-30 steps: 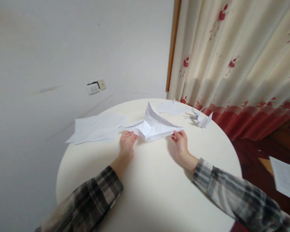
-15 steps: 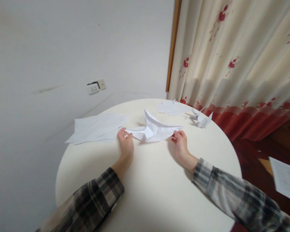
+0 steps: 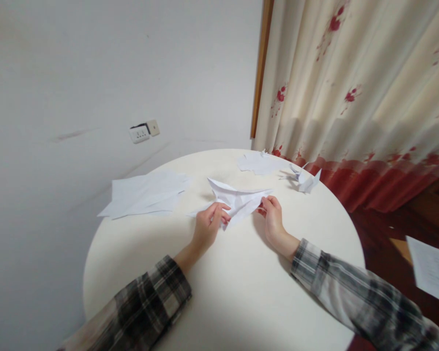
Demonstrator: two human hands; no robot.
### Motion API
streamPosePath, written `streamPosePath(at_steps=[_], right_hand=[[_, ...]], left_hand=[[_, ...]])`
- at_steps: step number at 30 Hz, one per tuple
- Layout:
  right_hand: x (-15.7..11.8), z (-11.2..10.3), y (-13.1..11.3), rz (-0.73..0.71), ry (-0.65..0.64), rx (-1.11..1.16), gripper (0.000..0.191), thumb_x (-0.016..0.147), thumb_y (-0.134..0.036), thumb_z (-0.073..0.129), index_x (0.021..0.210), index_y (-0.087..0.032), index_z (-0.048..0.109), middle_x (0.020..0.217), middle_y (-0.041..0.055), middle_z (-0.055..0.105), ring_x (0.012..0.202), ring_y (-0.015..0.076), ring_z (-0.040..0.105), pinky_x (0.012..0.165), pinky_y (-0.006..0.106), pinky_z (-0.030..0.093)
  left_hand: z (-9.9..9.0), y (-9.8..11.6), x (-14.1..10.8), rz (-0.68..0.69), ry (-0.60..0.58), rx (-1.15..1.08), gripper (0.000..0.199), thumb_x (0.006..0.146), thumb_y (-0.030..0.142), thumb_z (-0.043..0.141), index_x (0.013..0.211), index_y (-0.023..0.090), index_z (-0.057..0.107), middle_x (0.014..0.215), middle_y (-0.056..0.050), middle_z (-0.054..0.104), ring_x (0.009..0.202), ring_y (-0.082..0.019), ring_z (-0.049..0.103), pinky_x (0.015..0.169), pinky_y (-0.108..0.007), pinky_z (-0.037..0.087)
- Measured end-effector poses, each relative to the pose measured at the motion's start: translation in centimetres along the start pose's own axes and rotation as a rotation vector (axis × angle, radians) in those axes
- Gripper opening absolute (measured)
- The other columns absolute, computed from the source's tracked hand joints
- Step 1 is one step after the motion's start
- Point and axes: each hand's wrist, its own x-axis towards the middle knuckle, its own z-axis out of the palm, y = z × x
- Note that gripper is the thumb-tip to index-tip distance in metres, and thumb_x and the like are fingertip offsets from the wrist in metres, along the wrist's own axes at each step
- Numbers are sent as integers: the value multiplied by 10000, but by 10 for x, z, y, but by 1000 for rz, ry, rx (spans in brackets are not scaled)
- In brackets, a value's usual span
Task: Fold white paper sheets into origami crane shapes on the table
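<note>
1. Folded white paper [image 3: 239, 197] in front of me, near the middle of the round surface [image 3: 234, 278], between my hands; one point angles up on its far left side.
2. Right hand [image 3: 275, 225]: thumb and fingertips closed in a pinch on the right end of the paper.
3. Left hand [image 3: 206, 228]: half-curled over the near left part, fingertips touching; cannot tell whether they grip or only press.
4. Risk, my judgement: if the hands pull unevenly, the thin sheet could tear where layers meet, or open folds could skew.
5. Pressing hard with the left fingers may flatten the raised part or set a stray crease.
6. A loose right pinch might let that end slip and spring open.
7. Loose sheets [image 3: 142, 195] lie to the left; a wide sweep of my left arm could drag them.
</note>
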Motion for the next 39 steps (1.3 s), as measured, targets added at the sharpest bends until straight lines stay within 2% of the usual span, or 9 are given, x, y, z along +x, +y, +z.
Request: streamPosePath(at_steps=[4, 6, 14, 19, 21, 24, 28, 33, 39], right_hand=[[0, 0, -1, -10, -3, -8, 170, 618, -316, 588, 620, -207, 458, 594, -55, 486, 565, 102, 472, 519, 231, 396], [0, -1, 0, -17, -4, -13, 169, 622, -320, 584, 620, -207, 458, 597, -55, 483, 570, 102, 472, 524, 231, 396], [2, -2, 2, -26, 8, -19, 155, 636, -308, 578, 619, -203, 466, 601, -50, 485, 580, 106, 478, 536, 237, 403], [1, 0, 3, -21, -34, -25, 154, 634, -307, 586, 620, -201, 475, 603, -51, 494, 591, 109, 483, 562, 245, 405], [0, 1, 3, -13, -63, -18, 157, 626, -304, 596, 615, -200, 479, 592, -56, 490, 583, 109, 479, 574, 249, 406], [-1, 2, 2, 9, -116, 4, 166, 618, -295, 609, 594, -200, 476, 552, -68, 462, 554, 103, 462, 591, 254, 405], [-2, 3, 3, 30, -165, 9, 184, 604, -288, 625, 572, -191, 472, 525, -73, 448, 556, 100, 458, 613, 252, 394], [-1, 2, 6, 4, -170, -71, 182, 599, -296, 631, 634, -190, 488, 577, -62, 482, 580, 104, 453, 607, 248, 364], [0, 0, 7, -157, -66, -212, 212, 594, -231, 633, 658, -197, 433, 591, -80, 409, 558, 88, 387, 573, 232, 321]], left_hand=[[1, -1, 2, -58, -169, 21, 335, 829, 380, 405, 745, 166, 649, 536, -13, 621, 431, -113, 531, 478, -222, 409], [3, 0, 1, -49, -205, 98, 283, 812, 350, 430, 781, 185, 658, 554, 0, 633, 427, -109, 539, 470, -214, 408], [3, -5, 4, -36, -148, 555, 206, 763, 262, 505, 920, 245, 638, 590, 19, 628, 518, -145, 557, 530, -229, 365], [3, -21, 4, -23, -155, 600, 280, 744, 251, 542, 1020, 257, 587, 562, 37, 560, 532, -152, 529, 523, -230, 350], [4, -26, 3, 56, -203, 528, 344, 732, 207, 548, 1074, 250, 554, 656, 22, 587, 606, -153, 549, 579, -234, 394], [5, -28, 3, 207, -254, 426, 409, 735, 177, 541, 1139, 223, 507, 940, -44, 609, 854, -177, 567, 786, -282, 432], [6, -25, 3, 317, -278, 436, 502, 760, 226, 546, 1241, 188, 406, 1231, -106, 487, 1154, -224, 430, 996, -381, 330], [6, -22, 2, 324, -369, 580, 609, 809, 410, 498, 1323, 175, 272, 1356, -134, 366, 1271, -230, 308, 1050, -414, 270], [7, -28, -2, 204, -450, 884, 776, 736, 621, 471, 1336, 164, 287, 1427, -156, 259, 1321, -302, 194, 1035, -494, 225]])
